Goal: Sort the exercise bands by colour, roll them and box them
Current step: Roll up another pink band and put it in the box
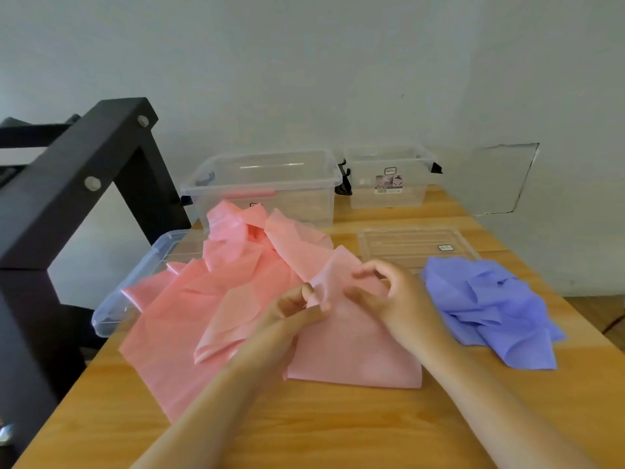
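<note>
A pink band (355, 353) is pinched at its end between thumb and fingers of the left hand (291, 309), and its upper edge is gripped by the curled fingers of the right hand (395, 292), over a wooden table (304, 421). It is draped across a heap of pink bands (189, 299). Blue bands (490, 309) are piled to the right. A pink roll (252, 193) is seen in the left clear box (263, 164) behind.
</note>
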Demonstrator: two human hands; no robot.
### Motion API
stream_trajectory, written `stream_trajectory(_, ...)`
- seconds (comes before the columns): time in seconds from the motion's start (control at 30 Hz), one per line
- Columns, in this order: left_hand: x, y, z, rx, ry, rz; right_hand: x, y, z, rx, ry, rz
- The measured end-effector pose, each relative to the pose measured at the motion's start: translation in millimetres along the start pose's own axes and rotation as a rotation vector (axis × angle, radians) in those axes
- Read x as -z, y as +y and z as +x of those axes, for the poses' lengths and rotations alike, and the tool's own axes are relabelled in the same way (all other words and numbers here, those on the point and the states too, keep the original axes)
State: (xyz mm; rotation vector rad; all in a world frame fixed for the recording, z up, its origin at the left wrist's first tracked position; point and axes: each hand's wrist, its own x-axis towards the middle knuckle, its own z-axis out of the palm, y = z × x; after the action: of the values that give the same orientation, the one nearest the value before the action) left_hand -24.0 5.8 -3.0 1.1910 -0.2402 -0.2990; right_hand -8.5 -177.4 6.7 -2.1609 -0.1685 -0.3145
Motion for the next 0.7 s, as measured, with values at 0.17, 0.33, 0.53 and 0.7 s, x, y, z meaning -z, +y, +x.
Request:
stream_trajectory(0.17, -3, -1, -5, -0.007, -0.018, 0.018, 3, 3, -1, -0.043, -0.008, -0.033)
stream_trajectory(0.33, -8, -4, -9, 0.02, -0.12, -0.13, 4, -2, -1, -0.047, -0.052, 0.044)
stream_trajectory(0.53, -2, -10, 4, -0.003, -0.053, -0.117, 5, 0, 2, 0.125, -0.144, 0.044)
stream_trajectory(0.7, 11, -4, 11, -0.049, 0.063, -0.169, 28, 1, 11, -0.105, -0.008, 0.521)
